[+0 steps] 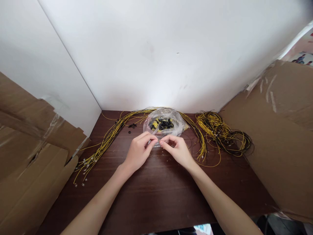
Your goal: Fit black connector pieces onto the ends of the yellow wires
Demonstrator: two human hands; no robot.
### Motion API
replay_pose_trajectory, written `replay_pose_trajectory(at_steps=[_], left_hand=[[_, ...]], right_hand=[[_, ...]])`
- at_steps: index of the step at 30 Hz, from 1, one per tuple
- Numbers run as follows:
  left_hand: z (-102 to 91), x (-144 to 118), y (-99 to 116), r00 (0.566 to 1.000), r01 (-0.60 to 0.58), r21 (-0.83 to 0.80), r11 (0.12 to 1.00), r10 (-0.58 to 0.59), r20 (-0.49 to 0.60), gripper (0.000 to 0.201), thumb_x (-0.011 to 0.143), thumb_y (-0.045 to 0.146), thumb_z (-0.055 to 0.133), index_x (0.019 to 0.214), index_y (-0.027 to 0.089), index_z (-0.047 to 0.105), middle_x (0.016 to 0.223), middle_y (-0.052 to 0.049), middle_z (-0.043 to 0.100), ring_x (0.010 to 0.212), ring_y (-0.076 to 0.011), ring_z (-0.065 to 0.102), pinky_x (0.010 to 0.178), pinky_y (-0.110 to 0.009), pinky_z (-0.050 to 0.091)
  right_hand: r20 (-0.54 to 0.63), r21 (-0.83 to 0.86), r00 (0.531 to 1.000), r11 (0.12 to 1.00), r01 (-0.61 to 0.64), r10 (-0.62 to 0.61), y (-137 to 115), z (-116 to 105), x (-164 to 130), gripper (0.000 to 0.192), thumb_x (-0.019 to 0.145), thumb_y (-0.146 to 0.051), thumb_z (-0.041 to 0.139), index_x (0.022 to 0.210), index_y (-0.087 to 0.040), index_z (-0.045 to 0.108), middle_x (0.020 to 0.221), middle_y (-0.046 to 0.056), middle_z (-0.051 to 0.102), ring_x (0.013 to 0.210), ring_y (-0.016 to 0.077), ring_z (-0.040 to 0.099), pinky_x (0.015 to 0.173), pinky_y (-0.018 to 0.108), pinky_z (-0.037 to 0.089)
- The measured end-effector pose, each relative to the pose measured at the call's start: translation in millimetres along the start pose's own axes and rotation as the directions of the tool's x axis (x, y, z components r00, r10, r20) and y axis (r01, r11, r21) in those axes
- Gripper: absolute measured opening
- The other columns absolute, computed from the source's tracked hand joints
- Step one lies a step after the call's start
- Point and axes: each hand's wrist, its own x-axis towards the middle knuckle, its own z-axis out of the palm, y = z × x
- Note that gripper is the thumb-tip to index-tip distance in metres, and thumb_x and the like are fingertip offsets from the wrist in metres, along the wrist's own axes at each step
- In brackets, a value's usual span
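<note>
Wire, thin and pale, is what I appear to hold: both my hands meet just in front of the plastic bag [164, 123], near the middle of the tabletop [156, 192] toward its far edge. My left hand [138, 150] and right hand [178, 149] have thumb and forefinger pinched narrow, tips almost touching each other. The piece between them is too small to identify with certainty; it may be a wire end or a small fitting, or the near edge of the bag itself.

The bag is clear, crumpled and soft, and holds small black and yellow parts. I judge it light and slippery; it would slide or collapse under a push, so take it by a fold of film, not by its contents.

A long bundle [102, 147] of yellow wires runs from the far edge behind the bag down toward the left edge, its ends fanned out near the left cardboard [31, 163]. A second, coiled bundle [220, 133] of yellow and black wires lies toward the far right corner, beside the right cardboard [276, 130]. A few loose black parts [132, 125] lie just left of the bag.

Judgement on handling: single wires are light, limp and springy, and tangle readily. Grip one close to its end, between fingertip pads, with little force; a hold farther back lets the tip droop and wander.
</note>
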Motion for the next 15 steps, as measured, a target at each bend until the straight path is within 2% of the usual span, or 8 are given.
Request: replay_pose_trajectory(at_steps=[6, 12, 15], left_hand=[[1.5, 0.3, 1.0, 0.999, 0.049, 0.003, 0.999, -0.049, -0.009, 0.015, 0.087, 0.023, 0.051, 0.079, 0.017, 0.063, 0.069, 0.001, 0.056, 0.056, -0.0091, 0.043, 0.056, -0.022, 0.035], [0.7, 1.2, 1.2, 0.999, 0.043, 0.005, 0.999, -0.043, -0.01, 0.015, 0.086, 0.023, 0.052, 0.079, 0.016, 0.063, 0.069, 0.001, 0.056, 0.055, -0.0087, 0.043, 0.055, -0.021, 0.035], [0.1, 0.2, 0.3, 1.0, 0.02, 0.048, 0.999, -0.02, -0.001, 0.015, 0.087, 0.024, 0.051, 0.081, 0.017, 0.063, 0.073, 0.0, 0.059, 0.058, -0.0092, 0.047, 0.057, -0.022, 0.037]], right_hand=[[-0.043, -0.051, 0.998, 0.998, 0.047, -0.05, -1.6, 0.5, -0.7, 0.013, 0.078, -0.029, 0.061, 0.075, -0.017, 0.064, 0.072, 0.002, 0.064, 0.065, 0.0145, 0.056, 0.063, 0.026, 0.046], [0.001, 0.052, 1.0, 0.999, -0.016, 0.016, -0.1, 1.6, 0.1, 0.017, 0.077, -0.033, 0.061, 0.077, -0.017, 0.064, 0.068, 0.001, 0.063, 0.061, 0.0129, 0.056, 0.059, 0.025, 0.045], [0.004, 0.065, 1.0, 0.998, -0.007, 0.006, 1.4, 1.3, 0.4, 0.016, 0.077, -0.032, 0.062, 0.078, -0.016, 0.065, 0.068, 0.001, 0.063, 0.061, 0.013, 0.056, 0.059, 0.025, 0.045]])
